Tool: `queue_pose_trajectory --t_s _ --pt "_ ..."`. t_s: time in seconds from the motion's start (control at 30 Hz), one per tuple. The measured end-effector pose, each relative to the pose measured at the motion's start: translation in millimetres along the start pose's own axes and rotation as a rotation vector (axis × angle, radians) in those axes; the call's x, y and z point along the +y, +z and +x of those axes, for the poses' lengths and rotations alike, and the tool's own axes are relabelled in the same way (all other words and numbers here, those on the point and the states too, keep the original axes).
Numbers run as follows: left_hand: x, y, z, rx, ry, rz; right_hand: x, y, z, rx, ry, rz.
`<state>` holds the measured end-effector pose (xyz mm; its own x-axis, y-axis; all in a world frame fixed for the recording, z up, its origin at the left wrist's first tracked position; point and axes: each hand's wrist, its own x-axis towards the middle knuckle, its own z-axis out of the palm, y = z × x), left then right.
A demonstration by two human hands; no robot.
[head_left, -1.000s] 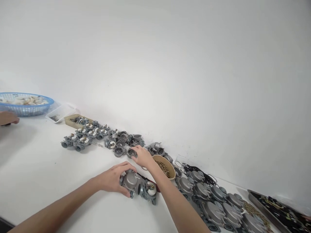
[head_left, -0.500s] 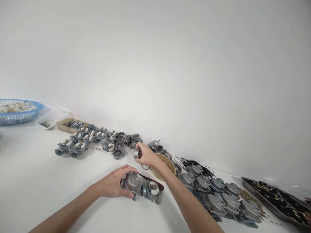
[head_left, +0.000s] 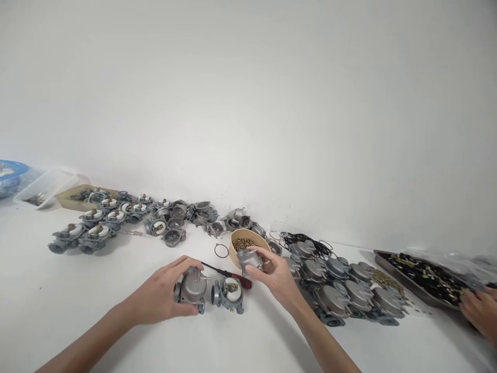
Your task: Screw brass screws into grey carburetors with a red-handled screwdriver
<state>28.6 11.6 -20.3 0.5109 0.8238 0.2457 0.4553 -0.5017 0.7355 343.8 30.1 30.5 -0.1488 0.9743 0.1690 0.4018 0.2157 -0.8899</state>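
Observation:
My left hand [head_left: 167,290] is wrapped round a carburetor [head_left: 194,286] with its domed grey bowl facing up, low over the white table. Beside it stands another carburetor [head_left: 228,295], uncovered, its white float showing. In my right hand [head_left: 275,277] is a loose float bowl [head_left: 248,261], gripped between thumb and fingers in front of a round tub of brass screws [head_left: 244,243]. Behind the two carburetors lies a screwdriver [head_left: 241,280] with a red and black handle. A thin black O-ring [head_left: 221,250] rests on the table left of the tub.
Carburetors with white floats [head_left: 97,233] stand at left, near a tan tray [head_left: 70,199]. Loose float bowls [head_left: 174,237] lie along the wall. Covered carburetors [head_left: 334,300] and black O-rings [head_left: 310,243] are at right. Another person's hand [head_left: 481,311] touches a dark tray [head_left: 411,285].
My right hand has lifted a float bowl from near the back pile and brought it closer, rightward. The view has shifted right. Another person's hand has appeared at the right edge.

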Motion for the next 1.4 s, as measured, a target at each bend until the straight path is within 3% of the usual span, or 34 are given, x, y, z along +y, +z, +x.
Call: queue_pose_trajectory --t_s 0.2,0.37,0.47,0.6,0.8,0.97,1.07,1.2,1.4 --pt "-7 3.1 -4 0.001 -0.022 0.049 15 4 -7 0.071 0.070 0.159" --pt "-6 2.4 -6 0.015 -0.002 0.043 16 19 -13 -0.046 -0.071 0.248" --pt "-4 1.4 -7 -0.011 -0.011 0.038 14 25 -17 -0.099 -0.151 0.123" --pt "-6 0.7 -7 -0.027 -0.014 0.038 10 29 -22 -0.181 -0.128 -0.101" --pt "-9 1.1 -5 -0.040 0.002 0.031 9 21 -23 -0.228 -0.182 -0.258" --pt "-2 -1.0 -4 -0.018 0.040 -0.001 9 -8 18 -0.060 -0.166 -0.628" --pt "-2 -2.8 -5 -0.044 0.072 -0.018 8 -19 56 -0.090 -0.095 -0.796" --pt "-11 -3.0 -6 -0.071 0.096 0.025 12 -12 89 -0.195 0.007 -1.001" --pt "-20 1.3 -9 -0.105 0.093 0.115 24 1 100 -0.237 0.107 -1.163"
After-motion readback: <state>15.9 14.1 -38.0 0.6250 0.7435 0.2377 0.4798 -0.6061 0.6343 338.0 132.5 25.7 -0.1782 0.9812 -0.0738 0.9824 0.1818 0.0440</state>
